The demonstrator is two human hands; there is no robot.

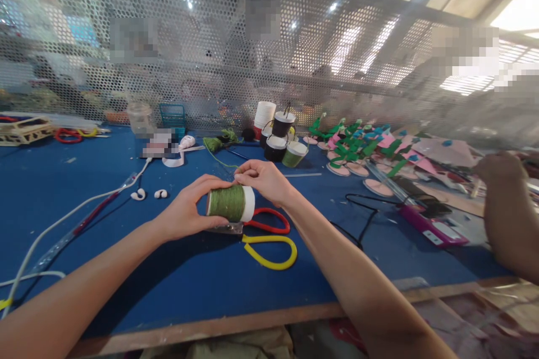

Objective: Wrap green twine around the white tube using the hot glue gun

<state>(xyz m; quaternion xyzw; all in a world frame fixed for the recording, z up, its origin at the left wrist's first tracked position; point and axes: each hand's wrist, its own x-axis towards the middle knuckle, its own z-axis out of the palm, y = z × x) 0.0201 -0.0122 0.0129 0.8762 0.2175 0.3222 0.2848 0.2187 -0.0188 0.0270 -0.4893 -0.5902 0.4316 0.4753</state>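
Observation:
A white paper cup (228, 203), its side wound with green yarn, lies sideways in my left hand (189, 207), fingers along the top and thumb below. My right hand (261, 179) is closed in a pinch at the cup's upper edge, on the green yarn strand (225, 164) that runs back to a loose green yarn bundle (214, 144). The exact pinch point is partly hidden by the fingers. Just under the cup lie scissors with one red handle loop (273, 220) and one yellow handle loop (273, 261), their blades mostly covered.
Behind stand a stack of white cups (264, 115) and several yarn-wrapped little buckets (275, 147). Green and pink craft pieces (353, 151) crowd the right, near another person's arm (505, 213) and a purple device (433, 227). A white cable (80, 207) and earbuds (138, 194) lie left.

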